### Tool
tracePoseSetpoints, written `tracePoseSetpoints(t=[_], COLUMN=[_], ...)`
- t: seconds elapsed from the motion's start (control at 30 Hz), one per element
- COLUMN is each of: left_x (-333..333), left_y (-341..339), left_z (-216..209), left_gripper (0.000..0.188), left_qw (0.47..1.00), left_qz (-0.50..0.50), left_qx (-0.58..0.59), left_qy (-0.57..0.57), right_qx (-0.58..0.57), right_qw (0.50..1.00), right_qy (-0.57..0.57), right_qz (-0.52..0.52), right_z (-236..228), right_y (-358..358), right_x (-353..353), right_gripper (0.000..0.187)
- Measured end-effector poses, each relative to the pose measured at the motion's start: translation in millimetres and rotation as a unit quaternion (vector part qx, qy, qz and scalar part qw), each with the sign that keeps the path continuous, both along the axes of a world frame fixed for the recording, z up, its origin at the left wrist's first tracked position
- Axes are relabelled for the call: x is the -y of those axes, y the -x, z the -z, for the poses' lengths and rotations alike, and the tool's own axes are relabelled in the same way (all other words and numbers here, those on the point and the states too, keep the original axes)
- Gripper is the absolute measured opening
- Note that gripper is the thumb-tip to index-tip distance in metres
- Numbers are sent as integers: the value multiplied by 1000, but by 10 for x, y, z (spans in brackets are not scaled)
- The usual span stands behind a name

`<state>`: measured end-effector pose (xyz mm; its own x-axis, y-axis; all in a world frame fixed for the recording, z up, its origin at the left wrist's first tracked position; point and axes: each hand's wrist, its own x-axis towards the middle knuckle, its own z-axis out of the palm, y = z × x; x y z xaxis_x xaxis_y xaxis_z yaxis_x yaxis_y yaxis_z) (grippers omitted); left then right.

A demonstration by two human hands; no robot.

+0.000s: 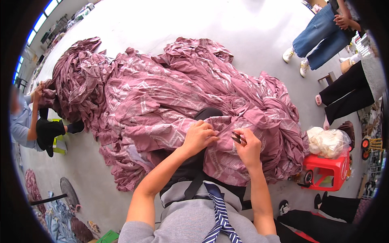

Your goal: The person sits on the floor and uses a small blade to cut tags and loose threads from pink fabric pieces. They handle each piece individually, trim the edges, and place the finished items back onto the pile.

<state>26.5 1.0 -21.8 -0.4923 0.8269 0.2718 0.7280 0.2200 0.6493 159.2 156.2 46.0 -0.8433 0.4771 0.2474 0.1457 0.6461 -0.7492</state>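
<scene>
A huge heap of dusty-pink fabric (142, 97) with pale patterned bands spreads across the floor and over my lap. My left hand (197, 137) is closed on a fold of this fabric, thumb and fingers pinching it. Just to its right, my right hand (249, 146) grips a small pair of dark thread snips (237, 138), blades pointing left toward the pinched fold. The snips are partly hidden by my fingers.
On the left, a seated person (26, 121) handles the heap's far end. A red plastic stool (324, 168) carries a clear bag of pale material (327, 141) at the right. Several people stand or sit along the right side. Blue cloth (60, 220) lies lower left.
</scene>
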Motion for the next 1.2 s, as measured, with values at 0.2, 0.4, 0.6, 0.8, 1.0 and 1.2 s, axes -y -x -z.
tracePoseSetpoints(t=[0.2, 0.4, 0.6, 0.8, 1.0, 1.2], left_x=[17, -47, -102, -62, 366, 583], left_y=[66, 25, -24, -15, 150, -65], left_z=[-54, -192, -315, -352, -92, 89], left_gripper=[13, 17, 14, 15, 20, 53], left_qw=[992, 988, 989, 979, 965, 995], left_qz=[-35, -73, -64, -101, -228, -87], left_qx=[109, 108, 84, 128, 120, 18], left_qy=[-52, -77, -103, -120, -53, 36], right_qx=[75, 107, 171, 118, 17, 126], right_qw=[992, 967, 924, 952, 974, 947], right_qy=[-84, -195, -299, -258, -143, -228], right_qz=[-61, -127, -167, -117, -174, -187], right_z=[-93, -97, -145, -183, -130, 229], right_y=[-98, 72, 238, 196, 89, -175], right_x=[-60, -66, -20, -100, -146, -132], right_gripper=[33, 25, 27, 30, 61, 24])
